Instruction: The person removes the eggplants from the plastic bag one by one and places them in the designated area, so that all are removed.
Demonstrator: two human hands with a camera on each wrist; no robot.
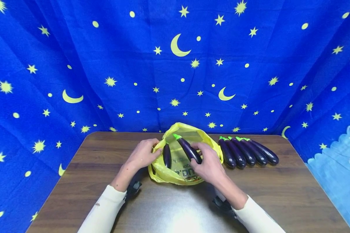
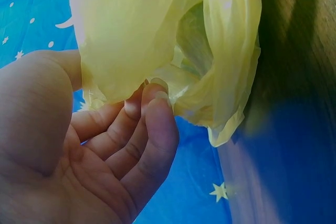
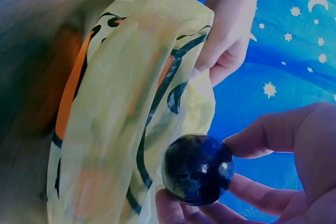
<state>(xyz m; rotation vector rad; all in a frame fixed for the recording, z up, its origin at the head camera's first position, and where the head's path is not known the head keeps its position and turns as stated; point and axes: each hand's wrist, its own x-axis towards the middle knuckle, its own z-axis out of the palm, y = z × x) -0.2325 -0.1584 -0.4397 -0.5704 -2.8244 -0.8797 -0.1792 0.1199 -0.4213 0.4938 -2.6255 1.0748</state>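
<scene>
A yellow plastic bag (image 1: 163, 176) stands with its mouth wide, printed lettering showing inside. My left hand (image 1: 144, 153) pinches its left rim; in the left wrist view the fingers (image 2: 160, 124) curl against the thin plastic. One dark eggplant (image 1: 167, 156) lies inside the bag along the left wall. My right hand (image 1: 208, 163) grips another eggplant (image 1: 188, 149) by its rounded end, over the bag's mouth, green stem pointing away to the left. The right wrist view shows the blunt end of this held eggplant (image 3: 197, 169) between thumb and fingers, beside the bag's printed side (image 3: 121, 119).
Several eggplants (image 1: 242, 153) lie side by side just right of the bag, stems toward the back. The brown wooden table (image 1: 105, 161) reaches back to a blue curtain (image 1: 134, 64) with moons and stars. A light blue cloth (image 1: 338, 171) hangs at the right.
</scene>
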